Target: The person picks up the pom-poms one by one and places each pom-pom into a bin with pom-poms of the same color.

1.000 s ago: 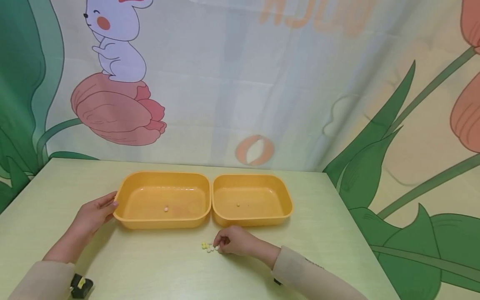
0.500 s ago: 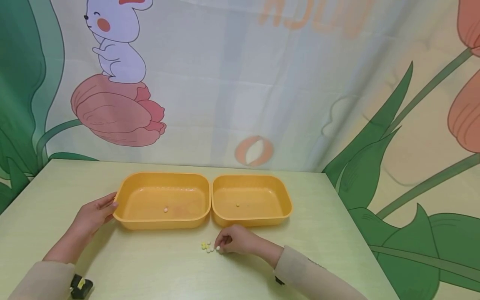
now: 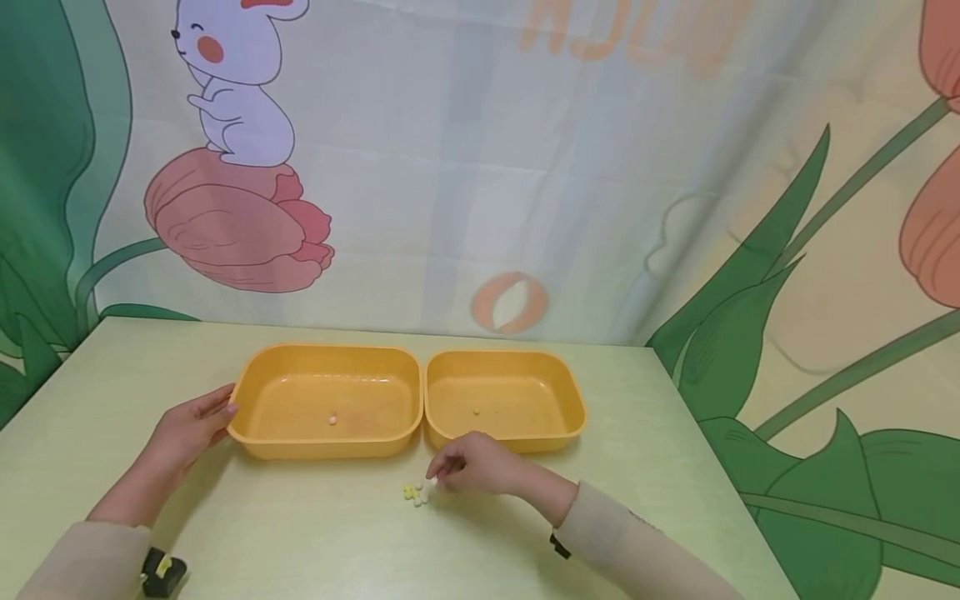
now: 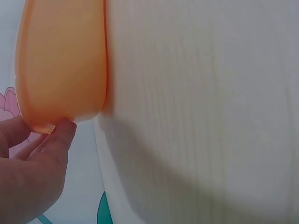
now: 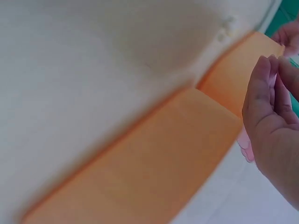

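Observation:
My left hand (image 3: pixel 187 429) holds the left end of a larger yellow tray (image 3: pixel 322 450); in the left wrist view its thumb and fingers pinch the tray's rim. One pale pinkish bead (image 3: pixel 333 421) lies inside. A smaller yellow tray (image 3: pixel 525 444) stands against its right side, with a tiny yellow bead (image 3: pixel 476 411) on the bottom. Just in front of the smaller tray, my right hand (image 3: pixel 480 467) pinches a small white bead (image 3: pixel 433 481) between thumb and fingertips. Left of these fingertips lie loose yellow beads (image 3: pixel 408 492) and white beads (image 3: pixel 417 502) on the table.
Both trays rest on a pale table (image 3: pixel 300 533), towards its back edge. Behind it hangs a curtain (image 3: pixel 390 183) printed with a rabbit and tulips. A black strap piece (image 3: pixel 162 573) shows by the left sleeve (image 3: pixel 90 558).
My right hand has picked the white bead off the edge of the small pile and moved slightly up towards the smaller tray. The left hand and both trays stay where they were.

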A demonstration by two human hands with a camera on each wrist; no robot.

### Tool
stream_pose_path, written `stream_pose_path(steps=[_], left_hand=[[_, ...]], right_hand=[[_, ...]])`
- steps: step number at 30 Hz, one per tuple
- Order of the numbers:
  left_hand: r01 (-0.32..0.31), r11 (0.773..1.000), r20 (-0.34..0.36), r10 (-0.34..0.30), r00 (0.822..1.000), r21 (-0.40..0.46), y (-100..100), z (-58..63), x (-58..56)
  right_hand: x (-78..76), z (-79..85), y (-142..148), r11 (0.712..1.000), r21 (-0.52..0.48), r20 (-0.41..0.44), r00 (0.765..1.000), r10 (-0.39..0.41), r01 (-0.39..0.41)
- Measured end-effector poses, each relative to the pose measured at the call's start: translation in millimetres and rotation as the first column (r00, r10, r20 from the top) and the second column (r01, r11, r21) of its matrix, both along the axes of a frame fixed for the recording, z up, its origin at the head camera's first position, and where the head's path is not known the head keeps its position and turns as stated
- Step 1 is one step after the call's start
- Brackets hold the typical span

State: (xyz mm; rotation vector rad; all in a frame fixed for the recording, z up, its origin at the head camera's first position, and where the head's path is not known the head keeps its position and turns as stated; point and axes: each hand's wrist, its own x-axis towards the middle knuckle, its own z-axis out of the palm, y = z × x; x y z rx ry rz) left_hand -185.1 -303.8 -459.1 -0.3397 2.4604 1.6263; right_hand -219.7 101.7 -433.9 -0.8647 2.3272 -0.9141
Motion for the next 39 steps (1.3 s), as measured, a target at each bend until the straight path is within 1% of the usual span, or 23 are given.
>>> stream_pose_path(steps=[4, 11, 14, 18, 23, 27, 32, 36, 39], left_hand=[[-0.005, 1.000, -0.003, 0.005, 1.000, 0.016, -1, -1.8, -0.2], [-0.008, 1.000, 0.001, 0.008, 1.000, 0.003, -3, -3.2, -0.3], [-0.011, 1.000, 0.003, 0.011, 1.000, 0.008, -3, -3.7, -0.5], [-0.015, 1.000, 0.008, 0.015, 1.000, 0.006, -2, -3.7, -1.1], [-0.015, 1.000, 0.012, 0.015, 1.000, -0.002, -2, -3.1, -1.1], [-0.012, 1.000, 0.010, 0.012, 1.000, -0.002, -1, -1.8, -1.0], [-0.017, 1.000, 0.014, 0.017, 1.000, 0.005, 1, 1.1, -1.8], [-0.024, 1.000, 0.022, 0.023, 0.999, 0.017, 2, 2.4, -2.5], [-0.018, 1.000, 0.019, 0.018, 1.000, 0.003, 3, 2.5, -3.0]], right_hand=[[-2.7, 14.8, -4, 1.000, -0.012, 0.028, 0.999, -0.016, 0.016], [-15.3, 37.5, -16, 0.999, 0.005, 0.019, 0.999, -0.033, 0.033], [-24.1, 44.3, -23, 0.998, -0.016, 0.068, 0.996, -0.057, 0.058], [-37.4, 53.6, -34, 0.995, -0.035, 0.150, 0.985, -0.086, 0.092], [-54.4, 67.7, -48, 0.994, -0.053, 0.185, 0.979, -0.089, 0.100], [-65.4, 78.4, -62, 0.992, -0.062, 0.183, 0.979, -0.095, 0.108], [-77.0, 88.9, -78, 0.995, -0.030, 0.175, 0.980, -0.091, 0.098], [-86.8, 92.7, -91, 0.996, -0.008, 0.174, 0.981, -0.088, 0.090], [-92.6, 94.2, -99, 0.996, 0.018, 0.178, 0.980, -0.084, 0.082]])
